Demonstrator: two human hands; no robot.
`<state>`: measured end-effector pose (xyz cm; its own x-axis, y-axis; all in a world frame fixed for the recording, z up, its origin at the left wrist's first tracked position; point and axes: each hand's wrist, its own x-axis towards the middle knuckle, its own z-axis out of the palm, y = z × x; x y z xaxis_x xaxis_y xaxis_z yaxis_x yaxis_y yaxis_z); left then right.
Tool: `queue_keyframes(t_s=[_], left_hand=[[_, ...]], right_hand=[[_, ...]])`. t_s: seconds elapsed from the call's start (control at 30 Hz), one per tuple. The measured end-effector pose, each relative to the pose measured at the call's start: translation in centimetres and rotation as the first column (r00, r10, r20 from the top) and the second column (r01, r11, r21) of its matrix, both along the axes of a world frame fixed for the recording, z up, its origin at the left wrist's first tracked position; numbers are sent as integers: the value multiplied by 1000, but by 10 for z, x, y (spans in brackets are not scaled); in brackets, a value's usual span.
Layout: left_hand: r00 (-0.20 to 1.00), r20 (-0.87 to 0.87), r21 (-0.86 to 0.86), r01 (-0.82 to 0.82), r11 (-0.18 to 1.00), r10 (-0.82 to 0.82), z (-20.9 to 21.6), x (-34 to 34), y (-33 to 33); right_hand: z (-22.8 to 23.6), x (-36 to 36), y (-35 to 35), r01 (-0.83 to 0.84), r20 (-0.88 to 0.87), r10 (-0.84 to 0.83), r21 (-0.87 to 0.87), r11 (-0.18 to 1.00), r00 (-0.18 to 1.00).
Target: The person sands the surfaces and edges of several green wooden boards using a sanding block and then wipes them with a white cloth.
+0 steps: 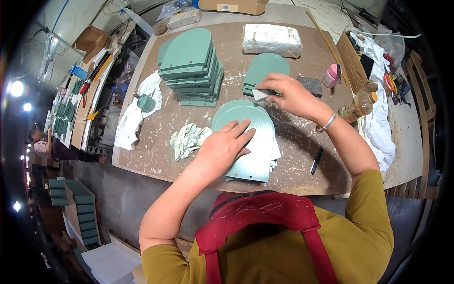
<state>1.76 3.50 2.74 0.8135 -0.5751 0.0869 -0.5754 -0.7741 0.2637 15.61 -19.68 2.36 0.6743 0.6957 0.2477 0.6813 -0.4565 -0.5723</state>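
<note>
A green arch-shaped panel (253, 158) lies near the table's front edge, on top of white sheets. My left hand (222, 149) rests on it with fingers stretched out, pressing lightly or just lying there; I cannot tell which. My right hand (291, 97) pinches a small pale grey block (261, 94), whose exact kind I cannot make out. That block is above the near edge of a short stack of green arch-shaped panels (267, 68). A crumpled rag (189, 141) lies left of my left hand.
A tall stack of green panels (189, 52) stands back left, beside a small green jar (145, 103) on a white cloth (130, 124). Farther right are a wrapped white block (272, 40), a dark flat block (309, 86), a pink bottle (331, 75), an orange-capped bottle (358, 108) and a knife (316, 162).
</note>
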Motion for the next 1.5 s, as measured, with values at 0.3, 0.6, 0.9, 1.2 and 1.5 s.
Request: queue_keyframes(t_s=[0.3,0.6,0.9,1.2,1.5], left_hand=[[994,-52,-36,90,995,-92,5,19,23],[818,104,153,549,822,-565,8,43,46],[776,73,120,617,778,-627,-7,56,46],[758,116,140,627,766,-642,-8,59,48],[760,107,153,624,766,-641,-9,63,51]], right_hand=[[11,-41,-33,338,-24,-337,36,940,941],[3,-212,-18,609,-186,-580,274,745,793],[-16,-288,75,881,-137,-891,276,385,433],[-43,-283,124,921,147,-958,274,278,245],[-39,-278,211,875,169,-879,125,468,446]])
